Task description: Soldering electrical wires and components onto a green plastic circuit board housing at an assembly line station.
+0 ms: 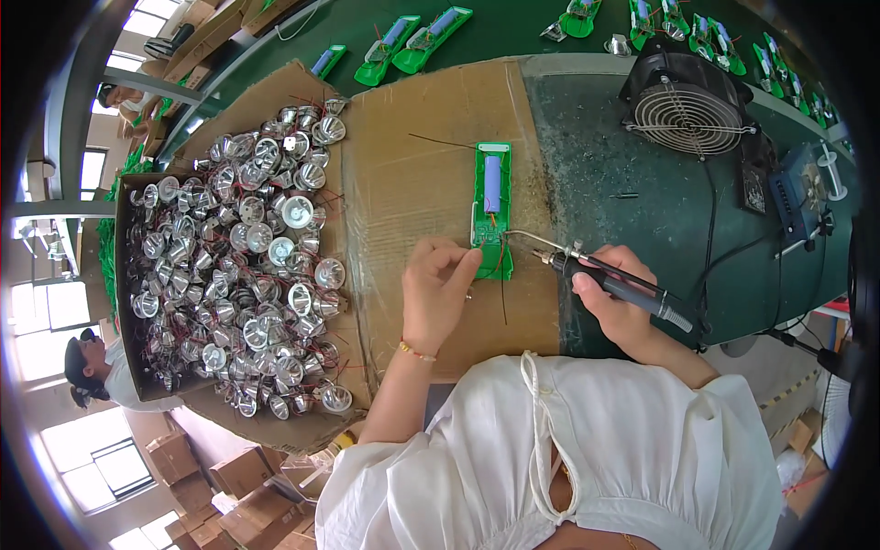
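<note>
A green plastic housing (pixel 478 206) lies on the cardboard sheet in front of me, with a purple cylindrical battery (pixel 493 183) in its upper part and thin wires about its lower end. My left hand (pixel 438 282) is at the housing's lower left edge, thumb and forefinger pinched together; a thin wire seems to be between them, but the fingertips hide it. In my right hand (pixel 616 298) is a soldering iron (pixel 632 291) with a thin metal feed tube. The iron's tip and the tube's end reach the lower part of the housing from the right.
At left, a cardboard box (pixel 124 275) overflows with silver lamp reflectors (pixel 247 247) on red wires. A black fan (pixel 686 115) with a wire guard and a blue soldering unit (pixel 796 197) stand at right. More green housings (pixel 431 41) lie along the far bench.
</note>
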Demonstrator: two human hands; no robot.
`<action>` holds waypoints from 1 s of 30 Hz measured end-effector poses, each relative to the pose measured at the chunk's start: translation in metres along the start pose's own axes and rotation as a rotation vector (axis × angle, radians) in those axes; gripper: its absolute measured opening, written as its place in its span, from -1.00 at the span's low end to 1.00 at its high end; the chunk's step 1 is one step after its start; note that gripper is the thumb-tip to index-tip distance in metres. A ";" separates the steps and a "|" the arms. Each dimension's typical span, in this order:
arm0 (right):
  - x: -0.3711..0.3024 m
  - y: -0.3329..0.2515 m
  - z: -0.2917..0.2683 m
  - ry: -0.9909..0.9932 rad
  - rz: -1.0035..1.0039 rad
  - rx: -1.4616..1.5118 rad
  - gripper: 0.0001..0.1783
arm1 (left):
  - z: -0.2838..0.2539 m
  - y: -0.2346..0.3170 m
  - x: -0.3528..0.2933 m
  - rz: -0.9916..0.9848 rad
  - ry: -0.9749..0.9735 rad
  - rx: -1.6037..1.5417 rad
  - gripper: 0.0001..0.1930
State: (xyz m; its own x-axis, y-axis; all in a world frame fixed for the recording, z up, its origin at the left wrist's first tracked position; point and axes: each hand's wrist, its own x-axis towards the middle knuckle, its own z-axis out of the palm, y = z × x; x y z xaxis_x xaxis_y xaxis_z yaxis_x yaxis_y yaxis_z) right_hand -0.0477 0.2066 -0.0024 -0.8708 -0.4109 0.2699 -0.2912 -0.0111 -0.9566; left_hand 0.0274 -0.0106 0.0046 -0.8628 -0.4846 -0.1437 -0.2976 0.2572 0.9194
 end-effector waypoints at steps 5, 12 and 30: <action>0.001 0.002 0.010 0.022 0.027 0.028 -0.83 | 0.004 0.000 0.005 0.174 0.034 0.150 -0.87; 0.004 0.000 0.016 0.051 0.066 0.057 -0.84 | 0.007 0.006 0.003 0.156 0.047 0.118 -0.88; -0.002 -0.007 0.013 0.066 0.232 0.144 -0.83 | 0.007 -0.001 0.007 0.149 0.000 0.099 -0.89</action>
State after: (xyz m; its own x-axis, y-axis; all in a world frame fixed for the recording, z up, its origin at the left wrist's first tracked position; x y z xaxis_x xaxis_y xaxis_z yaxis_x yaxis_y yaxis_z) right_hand -0.0388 0.1953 0.0022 -0.9328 -0.3578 0.0438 -0.0256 -0.0554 -0.9981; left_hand 0.0189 -0.0083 0.0001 -0.9004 -0.4349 -0.0089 -0.2056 0.4074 0.8898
